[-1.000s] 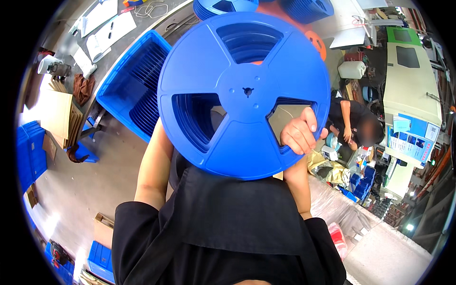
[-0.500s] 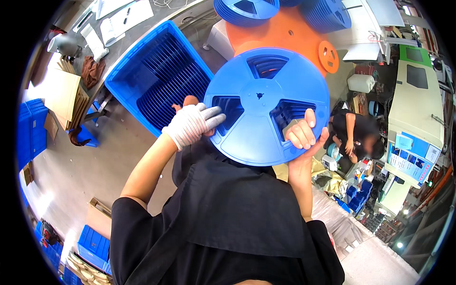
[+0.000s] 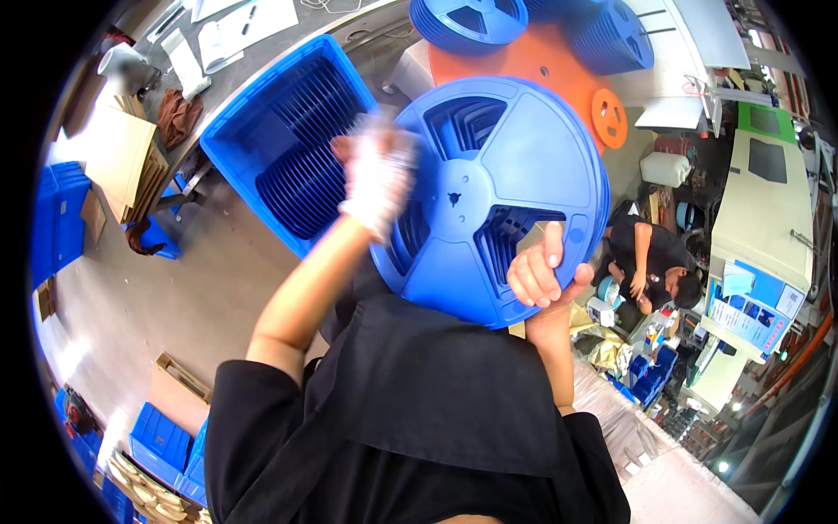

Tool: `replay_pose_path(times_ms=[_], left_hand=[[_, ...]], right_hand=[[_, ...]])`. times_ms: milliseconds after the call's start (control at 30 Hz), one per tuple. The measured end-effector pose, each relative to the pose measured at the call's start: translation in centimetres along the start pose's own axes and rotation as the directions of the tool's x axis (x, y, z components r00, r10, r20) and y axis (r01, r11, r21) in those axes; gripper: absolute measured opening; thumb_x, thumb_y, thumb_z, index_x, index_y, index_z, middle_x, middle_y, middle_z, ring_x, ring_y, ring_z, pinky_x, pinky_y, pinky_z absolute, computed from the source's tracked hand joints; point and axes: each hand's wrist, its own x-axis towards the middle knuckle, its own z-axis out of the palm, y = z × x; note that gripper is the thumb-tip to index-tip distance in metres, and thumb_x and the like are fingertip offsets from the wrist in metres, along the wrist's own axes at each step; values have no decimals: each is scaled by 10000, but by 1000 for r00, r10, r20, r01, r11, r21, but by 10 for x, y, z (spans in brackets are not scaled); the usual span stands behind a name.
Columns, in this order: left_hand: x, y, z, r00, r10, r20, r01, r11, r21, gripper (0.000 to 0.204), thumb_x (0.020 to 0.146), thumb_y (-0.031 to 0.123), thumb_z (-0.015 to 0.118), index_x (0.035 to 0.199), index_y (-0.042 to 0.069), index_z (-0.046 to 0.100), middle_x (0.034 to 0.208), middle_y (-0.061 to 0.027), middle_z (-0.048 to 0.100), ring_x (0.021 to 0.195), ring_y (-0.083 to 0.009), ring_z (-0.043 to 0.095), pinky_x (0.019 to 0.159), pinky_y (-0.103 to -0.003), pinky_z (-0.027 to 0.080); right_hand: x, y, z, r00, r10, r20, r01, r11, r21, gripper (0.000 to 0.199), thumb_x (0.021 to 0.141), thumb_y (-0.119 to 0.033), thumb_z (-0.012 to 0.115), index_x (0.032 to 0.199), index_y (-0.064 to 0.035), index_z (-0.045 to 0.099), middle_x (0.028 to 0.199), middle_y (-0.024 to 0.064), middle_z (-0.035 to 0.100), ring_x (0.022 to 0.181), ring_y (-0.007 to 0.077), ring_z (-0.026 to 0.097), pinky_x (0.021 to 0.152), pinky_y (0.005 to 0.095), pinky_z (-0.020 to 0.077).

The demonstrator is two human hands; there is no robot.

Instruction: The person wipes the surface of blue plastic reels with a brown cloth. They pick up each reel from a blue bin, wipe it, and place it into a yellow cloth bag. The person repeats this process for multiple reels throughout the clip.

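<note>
A stack of blue plastic reels (image 3: 524,131), with wide cut-outs between its spokes and a small centre hole, is held up in front of my chest. My right hand (image 3: 543,272) is bare and grips the stack at its lower right, fingers at a cut-out and thumb by the rim. My left hand (image 3: 381,175), in a pale glove, is at the stack's left edge. Motion smears its fingers, so whether it touches the reels is unclear. Just left of it stands a blue crate (image 3: 229,144) with many reels on edge inside.
Beyond the reels is an orange round surface (image 3: 502,74) bearing more stacks of blue reels (image 3: 469,24). A dark worktable (image 3: 288,24) with papers lies at the far left. To the right, a person in black (image 3: 650,253) bends near a pale machine (image 3: 764,196).
My gloved left hand has moved up and slightly right along the stack's left side. The stack has tilted, its front face shifting left and down and more of its right side showing.
</note>
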Motion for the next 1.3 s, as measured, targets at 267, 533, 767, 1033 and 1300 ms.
replay_pose_path(times_ms=[267,533,767,1033,1300], left_hand=[[-31,-11,45,822,446,354,-417,895,-159,571,892,263,573,1369,-10,420,1401,-216,435,1371,-331,332,1138,-370,223],[-48,-43,-36,435,583,686,-632,740,-228,649,864,414,553,1346,-6,440,1383,-206,436,1354,-384,330,1129,-480,217],[-47,-42,-32,373,608,700,-806,586,-79,505,757,160,639,1226,48,488,1146,-145,561,1116,-336,550,930,-405,470],[-57,-26,-84,858,73,508,269,780,-566,220,885,-29,498,1076,7,604,1058,-73,633,1041,-180,593,971,-342,436],[-66,-62,-116,904,-258,342,410,292,-864,462,752,251,782,1077,44,527,964,-104,604,943,-278,631,897,-431,520]], right_hand=[[-7,1,3,994,-35,-99,31,999,-44,347,828,-335,654,868,-93,408,524,2,465,429,131,464,476,283,410],[-14,-18,-12,951,-209,-229,209,978,-25,325,884,-349,609,918,-94,410,574,-30,445,503,108,456,528,272,388],[11,-32,-32,953,-184,-241,210,974,88,364,913,-364,557,1055,-38,478,689,0,482,652,123,474,628,313,398],[32,-43,-24,783,-190,-592,17,958,-285,512,903,-318,554,1269,35,493,1048,137,615,865,236,596,783,388,495],[-4,-19,-65,608,-147,-781,-115,956,-269,382,853,-245,571,1154,-9,552,796,66,594,675,178,563,651,355,493]])
